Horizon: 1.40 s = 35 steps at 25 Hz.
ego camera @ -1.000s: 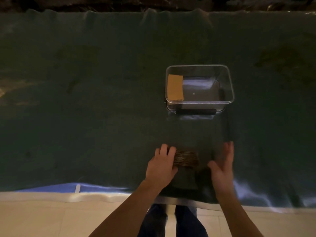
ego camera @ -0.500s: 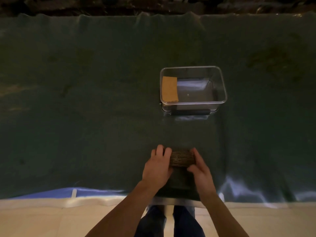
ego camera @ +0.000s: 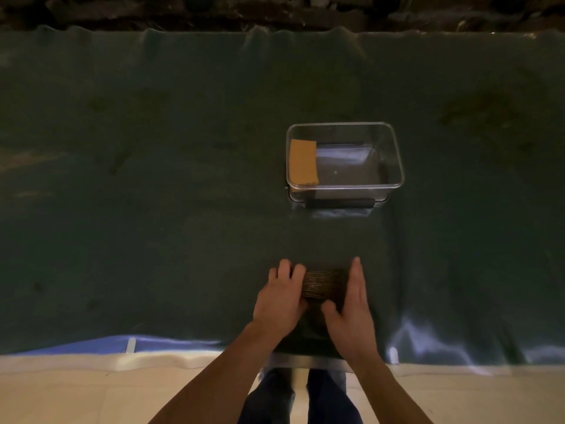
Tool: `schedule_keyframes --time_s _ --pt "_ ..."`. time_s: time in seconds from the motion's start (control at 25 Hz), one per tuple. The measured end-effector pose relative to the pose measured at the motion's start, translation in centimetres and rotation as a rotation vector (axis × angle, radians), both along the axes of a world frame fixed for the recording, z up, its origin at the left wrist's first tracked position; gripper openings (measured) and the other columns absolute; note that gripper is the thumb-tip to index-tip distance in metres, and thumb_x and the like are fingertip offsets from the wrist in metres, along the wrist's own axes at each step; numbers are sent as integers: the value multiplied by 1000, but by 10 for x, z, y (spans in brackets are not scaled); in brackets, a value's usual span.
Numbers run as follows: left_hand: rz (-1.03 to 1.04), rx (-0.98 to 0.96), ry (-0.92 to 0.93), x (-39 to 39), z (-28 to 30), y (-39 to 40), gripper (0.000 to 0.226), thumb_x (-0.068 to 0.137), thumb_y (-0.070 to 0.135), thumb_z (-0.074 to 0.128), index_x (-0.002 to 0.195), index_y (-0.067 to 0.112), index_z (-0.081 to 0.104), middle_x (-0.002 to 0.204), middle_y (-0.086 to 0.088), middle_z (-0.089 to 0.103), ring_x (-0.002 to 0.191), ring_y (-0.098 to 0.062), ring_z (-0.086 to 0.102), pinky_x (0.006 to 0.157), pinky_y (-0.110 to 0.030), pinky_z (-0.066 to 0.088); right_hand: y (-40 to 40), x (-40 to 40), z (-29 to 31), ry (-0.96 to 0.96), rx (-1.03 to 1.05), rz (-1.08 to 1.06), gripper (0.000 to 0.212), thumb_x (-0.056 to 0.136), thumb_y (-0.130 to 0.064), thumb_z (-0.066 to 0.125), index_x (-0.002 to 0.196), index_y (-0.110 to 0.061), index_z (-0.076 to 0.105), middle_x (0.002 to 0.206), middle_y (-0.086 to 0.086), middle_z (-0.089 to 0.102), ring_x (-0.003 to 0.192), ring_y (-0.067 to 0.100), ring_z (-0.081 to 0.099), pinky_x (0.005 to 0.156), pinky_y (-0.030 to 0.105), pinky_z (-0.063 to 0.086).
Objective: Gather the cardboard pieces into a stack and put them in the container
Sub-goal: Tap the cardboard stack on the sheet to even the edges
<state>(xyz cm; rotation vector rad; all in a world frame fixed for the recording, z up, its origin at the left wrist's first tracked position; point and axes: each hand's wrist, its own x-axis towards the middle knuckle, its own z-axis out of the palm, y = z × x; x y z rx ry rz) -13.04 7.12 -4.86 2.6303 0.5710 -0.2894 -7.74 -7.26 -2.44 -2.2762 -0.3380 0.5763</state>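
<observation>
Cardboard stack [ego camera: 324, 284] pressed between both hands near cloth edge [ego camera: 171, 342].

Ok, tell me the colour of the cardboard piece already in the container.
Light tan-orange, plain. The cardboard piece leans at the clear container's left end, seen in the head view.

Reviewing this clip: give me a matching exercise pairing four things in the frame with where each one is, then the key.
Things:
1. left hand
2. right hand
3. cardboard stack
4. single cardboard piece

Places:
A. inside the clear container, at its left end
B. on the green cloth between both hands
C. pressed against the stack's right side
D. pressed against the stack's left side

Pairs: 1-D, 2-C, 3-B, 4-A
</observation>
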Motion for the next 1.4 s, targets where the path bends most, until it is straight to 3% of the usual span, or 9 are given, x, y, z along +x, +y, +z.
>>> schedule_keyframes --time_s 0.08,0.16,0.56,0.64,0.76,0.96,1.08,1.28,1.4 --pt "1 2 -3 0 0 0 48 88 32 65 128 21 42 130 -5 37 115 -24 45 75 -37 55 5 -9 -2 -372 -141 132 95 82 -19 54 158 -18 -4 168 7 5 154 21 4 120 40 23" --pt "-2 -4 -4 0 0 0 48 89 31 64 130 21 41 133 -6 37 117 -25 45 77 -37 55 6 -16 -8 -485 -295 360 94 77 -18 59 157 -8 10 166 13 8 153 29 6 122 45 13" --pt "-9 2 -13 -3 -1 -1 50 88 26 66 131 22 41 135 -6 38 117 -24 45 80 -34 56 -1 -15 -20 -361 -255 411 102 76 -13 65 157 -13 3 166 6 -1 153 24 -2 121 43 22" --pt "-10 -13 -18 -3 -1 0 51 87 26 66 130 22 41 134 -6 37 116 -23 45 79 -35 56 -6 -8 -15 -232 -98 222 107 79 -6 63 158 -24 -8 168 -5 -8 153 12 -5 120 36 19" --pt "-11 -25 -3 -3 -2 2 53 86 27 68 131 23 40 134 -4 36 117 -22 44 80 -33 55 -9 3 -4 159 231 -435 103 84 7 55 156 -42 0 165 -6 17 147 16 26 118 46 29" --pt "-2 -18 -8 -3 -2 0 51 86 25 68 129 23 40 133 -5 36 117 -23 44 78 -33 54 -1 -2 1 415 257 -343 84 87 11 48 153 -36 28 143 5 52 107 -1 58 93 20 47" --pt "-8 -33 -7 -3 -3 1 55 85 24 70 131 23 40 136 -6 35 119 -24 44 81 -33 54 -6 4 0 380 321 -580 86 89 5 50 155 -41 20 154 1 41 122 14 50 99 36 44" --pt "-7 -21 -24 -3 -3 2 52 86 22 68 128 23 39 133 -5 35 115 -23 44 75 -32 53 -7 0 -7 473 159 -94 86 84 8 54 147 -44 27 138 -4 55 111 5 57 89 19 44" --pt "-18 -16 -37 -2 -4 2 52 85 22 68 128 22 39 131 -5 36 114 -23 45 76 -32 54 -10 19 -5 17 -123 216 100 79 -11 67 157 -32 9 158 -12 24 147 14 23 114 32 28"
